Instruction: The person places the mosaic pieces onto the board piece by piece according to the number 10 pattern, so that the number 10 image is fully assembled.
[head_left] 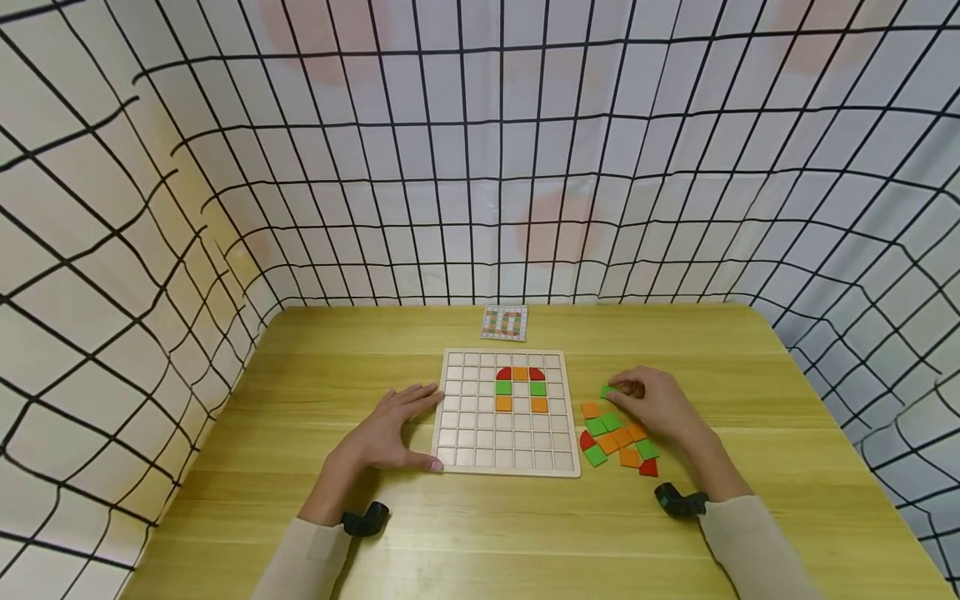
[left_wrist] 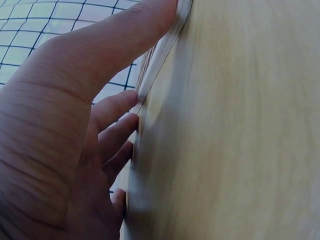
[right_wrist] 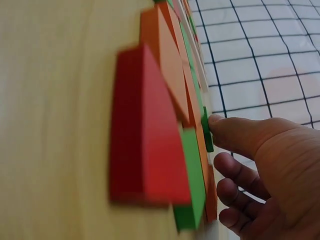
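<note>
while spread left hand touches grid board, right hand pinches green tile, apparently the picking step, aligned placement presumably next.

The tiles are green, orange and red, the board pale with a square grid, the desk yellowish-brown and wood-grained, the sleeves beige.

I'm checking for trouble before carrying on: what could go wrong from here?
The right hand pinches a green tile, which might slip. Loose tiles lie close beside that hand, so a nudge could scatter them. The left hand touches the edge of the board; a push might shift it.
</note>
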